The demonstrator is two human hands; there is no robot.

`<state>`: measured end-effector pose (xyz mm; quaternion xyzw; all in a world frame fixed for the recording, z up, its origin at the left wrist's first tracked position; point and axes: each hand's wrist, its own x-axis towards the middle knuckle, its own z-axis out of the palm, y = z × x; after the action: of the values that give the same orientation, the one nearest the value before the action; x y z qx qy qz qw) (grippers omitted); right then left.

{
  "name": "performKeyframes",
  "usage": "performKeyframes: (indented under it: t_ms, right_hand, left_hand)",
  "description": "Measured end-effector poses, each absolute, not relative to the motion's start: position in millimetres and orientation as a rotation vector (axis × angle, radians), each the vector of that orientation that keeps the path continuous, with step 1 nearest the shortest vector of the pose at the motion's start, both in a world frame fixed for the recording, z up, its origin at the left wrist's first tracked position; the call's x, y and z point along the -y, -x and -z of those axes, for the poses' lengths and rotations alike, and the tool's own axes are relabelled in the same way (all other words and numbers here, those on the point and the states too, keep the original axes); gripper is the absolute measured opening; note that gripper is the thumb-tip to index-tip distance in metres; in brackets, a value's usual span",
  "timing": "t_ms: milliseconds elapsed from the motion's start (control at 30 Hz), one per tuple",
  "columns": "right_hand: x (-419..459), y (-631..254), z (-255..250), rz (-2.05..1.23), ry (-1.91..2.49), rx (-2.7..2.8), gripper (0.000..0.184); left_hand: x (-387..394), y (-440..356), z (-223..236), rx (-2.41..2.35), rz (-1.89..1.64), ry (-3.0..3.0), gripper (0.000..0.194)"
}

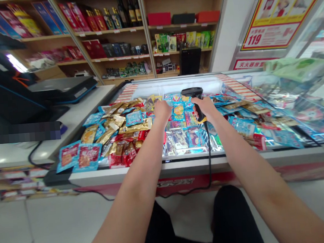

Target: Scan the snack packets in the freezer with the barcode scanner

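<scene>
My right hand (204, 108) grips the handle of a black barcode scanner (192, 93) with some yellow near its base. The scanner's head points left, above the snack packets. My left hand (162, 110) is closed with its back toward me, close to a blue snack packet (178, 112); whatever its fingers hold is hidden. Both hands reach over an open chest freezer (143, 171). Gold and red packets (122, 152) are heaped to the left of my left hand. Blue packets (242, 126) are heaped to the right of my right forearm.
The scanner's cable (209, 151) hangs over the freezer's front edge and runs left. A counter (103, 94) with a scale (64, 86) stands at the left. Behind the freezer are shelves (115, 30) with bottles and boxes. Wire baskets (315, 113) stand on the right.
</scene>
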<state>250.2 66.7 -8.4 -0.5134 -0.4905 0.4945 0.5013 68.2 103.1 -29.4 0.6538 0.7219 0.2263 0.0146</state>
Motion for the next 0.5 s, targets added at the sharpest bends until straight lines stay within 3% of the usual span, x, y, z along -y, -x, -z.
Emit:
performKeyframes:
  t_ms: [133, 233, 367, 500]
  right_hand:
    - [-65.4, -249.2, 6.7, -1.192, 1.250, 1.187, 0.023]
    - [-64.7, -248.4, 5.2, -1.182, 1.253, 1.185, 0.021]
    - [-63.2, -247.8, 4.1, -1.176, 1.241, 1.198, 0.021]
    - [-60.9, -248.5, 2.5, -1.180, 1.247, 1.182, 0.022]
  left_hand:
    - [-106.0, -66.6, 35.4, -2.410, -0.780, -1.915, 0.054]
    - [-112.6, -64.7, 37.5, -2.396, -0.711, -1.925, 0.055]
    - [-122.2, -60.2, 37.3, -2.276, -0.772, -1.902, 0.043]
    - [-128.2, -56.9, 35.5, -2.127, -0.938, -1.849, 0.014]
